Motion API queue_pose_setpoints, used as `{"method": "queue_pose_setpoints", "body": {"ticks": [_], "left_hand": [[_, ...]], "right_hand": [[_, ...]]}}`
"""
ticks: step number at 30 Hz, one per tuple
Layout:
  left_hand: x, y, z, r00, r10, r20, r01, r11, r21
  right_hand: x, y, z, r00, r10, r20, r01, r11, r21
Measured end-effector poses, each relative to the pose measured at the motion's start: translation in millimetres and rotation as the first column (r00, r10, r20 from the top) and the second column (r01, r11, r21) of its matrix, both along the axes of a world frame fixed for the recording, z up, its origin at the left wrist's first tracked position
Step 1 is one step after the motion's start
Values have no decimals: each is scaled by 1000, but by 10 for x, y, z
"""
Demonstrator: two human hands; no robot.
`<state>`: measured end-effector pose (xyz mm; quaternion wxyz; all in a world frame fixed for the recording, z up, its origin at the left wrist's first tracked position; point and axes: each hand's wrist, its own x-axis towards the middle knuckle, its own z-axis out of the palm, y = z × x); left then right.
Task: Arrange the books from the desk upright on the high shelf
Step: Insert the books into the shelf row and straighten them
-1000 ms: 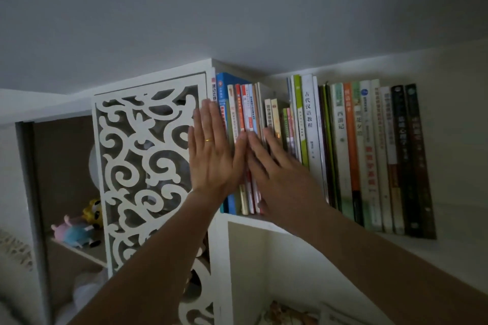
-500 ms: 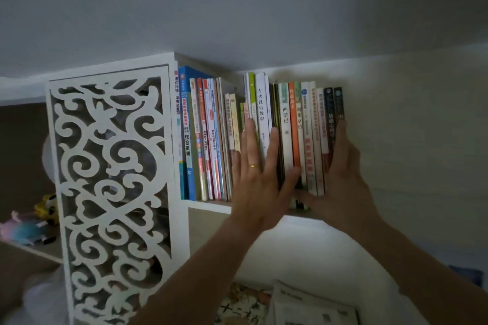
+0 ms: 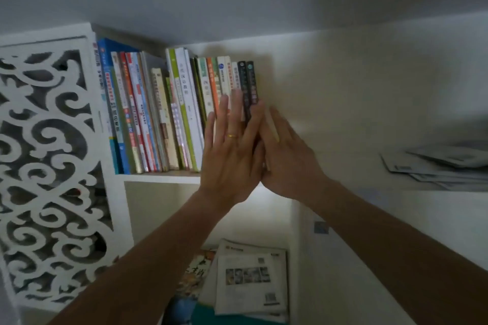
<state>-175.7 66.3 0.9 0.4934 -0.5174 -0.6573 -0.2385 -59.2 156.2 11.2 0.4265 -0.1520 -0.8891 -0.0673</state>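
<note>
Fingers first: the left hand (image 3: pixel 228 150) has its fingers (image 3: pixel 224 113) straight and slightly fanned, laid flat on the spines at the right end of the row of books (image 3: pixel 174 111), a gold ring (image 3: pixel 232 136) on one of them. Nothing pinched, nothing curled, just a flat palm against the spines. The right hand (image 3: pixel 286 158) comes in from the open side, fingers straight and close together, its fingertips at the two black books (image 3: pixel 248 84) that finish the row. How much of it sits against the cover and how much against the spine, I cannot tell; the left hand overlaps it.

Why hold it this way? By my reading, the row has nothing on its right to lean on, so one hand acts as a bookend while the other pushes the spines flush. The books stand upright on the high shelf (image 3: pixel 161 177), packed against the white fretwork panel (image 3: pixel 50 166) on the left.

Outward now: both wrists are bent back, both forearms rise steeply from the bottom of the view, converging so the heels of the hands meet just below the shelf edge.

Loose papers (image 3: pixel 250 277) lie in the compartment below.
</note>
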Motion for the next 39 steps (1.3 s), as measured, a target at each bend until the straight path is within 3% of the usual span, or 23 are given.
{"method": "queue_pose_setpoints", "body": {"ticks": [4,8,11,14,18,20,24,29,33,36,39], "left_hand": [[599,339,25,987,-163,-11,162,986,-47],[1337,755,51,958,-275,85,285,948,-144],[1895,1088,87,901,-346,263,400,897,-189],[2347,1405,110,810,-352,469,495,839,-226],[2720,1823,175,811,-304,500,487,825,-286],[2836,2058,222,848,-254,465,441,826,-353],[2941,2473,298,950,-181,253,283,841,-461],[2845,2479,427,984,-109,-137,21,851,-525],[2567,2087,593,988,-112,-109,44,868,-495],[2452,1788,542,976,-218,27,197,813,-548],[2437,1682,466,963,-246,113,261,732,-629]], "right_hand": [[782,239,-38,988,-151,-4,151,988,13],[1738,550,18,951,-308,6,307,951,47],[2443,818,51,918,-396,16,395,918,28],[3075,1080,60,876,-482,8,482,874,-67],[3721,1360,15,851,-522,-47,512,847,-144],[3925,1478,0,850,-522,-64,505,844,-183],[4125,1715,-79,873,-481,-86,461,869,-180],[4137,1943,-166,916,-385,-108,364,915,-176],[3985,1934,-121,951,-266,-157,229,948,-221],[3833,1825,-49,970,-242,14,233,914,-332],[3706,1753,-64,970,-233,75,244,927,-285]]}}
